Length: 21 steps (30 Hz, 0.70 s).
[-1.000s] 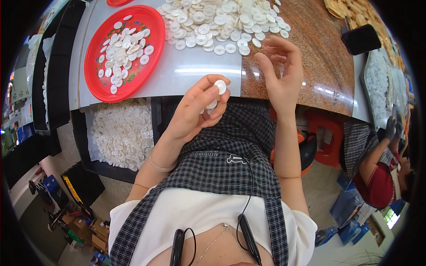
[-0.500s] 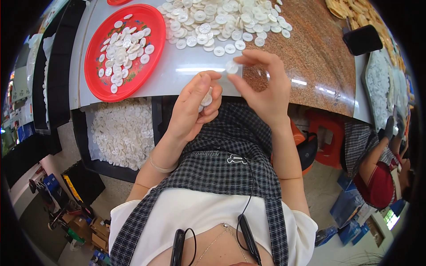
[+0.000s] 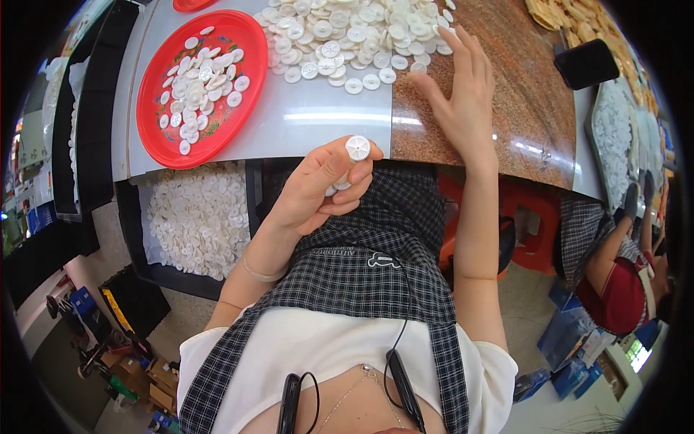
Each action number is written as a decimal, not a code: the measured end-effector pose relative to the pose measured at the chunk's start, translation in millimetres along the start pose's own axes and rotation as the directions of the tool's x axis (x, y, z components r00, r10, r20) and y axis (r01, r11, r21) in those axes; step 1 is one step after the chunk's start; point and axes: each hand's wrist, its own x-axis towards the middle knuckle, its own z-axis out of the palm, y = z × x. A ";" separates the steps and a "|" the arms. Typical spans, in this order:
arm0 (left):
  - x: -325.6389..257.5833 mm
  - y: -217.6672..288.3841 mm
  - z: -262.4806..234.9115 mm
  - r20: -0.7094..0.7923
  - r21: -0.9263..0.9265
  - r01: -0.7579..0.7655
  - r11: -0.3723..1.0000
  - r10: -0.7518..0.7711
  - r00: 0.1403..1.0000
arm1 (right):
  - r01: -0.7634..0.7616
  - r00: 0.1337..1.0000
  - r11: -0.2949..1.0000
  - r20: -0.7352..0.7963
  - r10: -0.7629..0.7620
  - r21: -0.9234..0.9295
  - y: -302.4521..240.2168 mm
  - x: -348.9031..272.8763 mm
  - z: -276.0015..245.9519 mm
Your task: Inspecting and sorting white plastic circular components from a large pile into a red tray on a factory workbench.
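Between the thumb and fingers of my left hand (image 3: 318, 181) is a white plastic gear (image 3: 358, 147), its spoked face turned up. More white gears show in the curl of the lower fingers. My right hand (image 3: 464, 101) holds nothing; its thumb and fingers are spread over the brown speckled tabletop, at the right edge of a loose pile of white gears (image 3: 347, 43). To the left, a red oval tray (image 3: 155, 134) with a flowered bottom carries a smaller heap of the same gears.
Below the table's left part sits a black bin (image 3: 173, 278) full of white gears. A dark phone (image 3: 587, 64) lies at the table's right, near cream-coloured pieces (image 3: 578, 22). Further right are a tray of clear-white pieces (image 3: 613, 145) and another person (image 3: 614, 289). Red stools (image 3: 531, 224) stand under the table.
My right hand has let go of a gear and moved right and forward to the pile, opening. A gear now sits at my left fingertips, and that hand has shifted slightly right.
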 end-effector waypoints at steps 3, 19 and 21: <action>1.8 -0.8 0.5 0.006 -0.024 -0.011 1.000 0.011 1.000 | -0.033 0.998 0.999 0.056 0.031 0.029 8.0 -0.2 5.0; 0.7 -3.3 -0.1 -0.117 0.105 0.023 0.994 -0.011 0.993 | -0.019 0.989 0.960 0.144 -0.022 0.280 -29.3 -45.8 -28.6; 0.6 -3.8 0.2 -0.107 0.084 0.034 0.996 -0.025 0.994 | -0.032 0.992 0.959 0.129 -0.005 0.282 -29.1 -56.0 -33.0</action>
